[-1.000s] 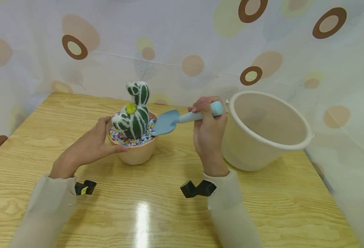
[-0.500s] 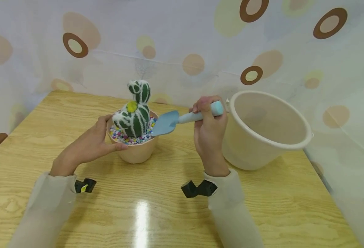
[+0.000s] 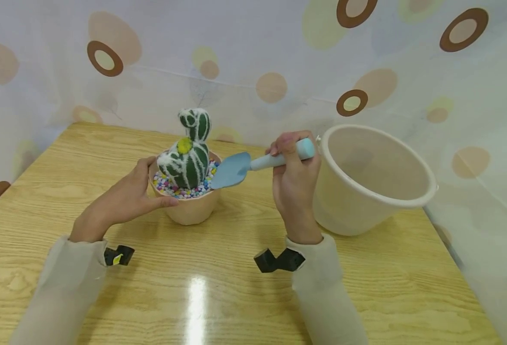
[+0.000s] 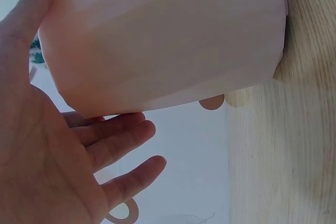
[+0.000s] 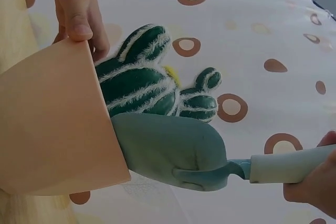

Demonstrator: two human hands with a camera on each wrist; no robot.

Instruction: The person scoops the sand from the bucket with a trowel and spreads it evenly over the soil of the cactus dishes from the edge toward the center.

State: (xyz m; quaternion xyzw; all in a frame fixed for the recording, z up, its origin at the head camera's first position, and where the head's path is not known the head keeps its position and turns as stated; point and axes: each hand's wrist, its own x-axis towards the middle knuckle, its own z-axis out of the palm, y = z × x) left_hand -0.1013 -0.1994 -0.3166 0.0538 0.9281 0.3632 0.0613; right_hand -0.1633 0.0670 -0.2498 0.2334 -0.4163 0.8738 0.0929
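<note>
A peach flowerpot [image 3: 190, 211] stands at centre left of the table in the head view. In it rise a green cactus [image 3: 189, 163] with white fuzzy ribs and a yellow flower, and colourful pebbles [image 3: 199, 190] around its base. My left hand [image 3: 121, 201] holds the pot's left side, thumb at the near rim and fingers round the far side, as the left wrist view shows. My right hand [image 3: 295, 184] grips the pale handle of a blue garden trowel [image 3: 232, 171]. Its blade tip dips inside the right rim, beside the cactus, and the pot wall hides the tip in the right wrist view.
A cream plastic bucket [image 3: 352, 211] stands right behind my right hand, its mouth tilted toward me in view. The wooden table [image 3: 219, 292] reaches back to a patterned curtain [image 3: 245, 48]. Black wrist cameras [image 3: 279, 260] sit at both cuffs.
Almost nothing differs: the whole scene has shifted slightly upward in the head view, and my right hand with the trowel handle sits a touch farther right. Both holds stay the same.
</note>
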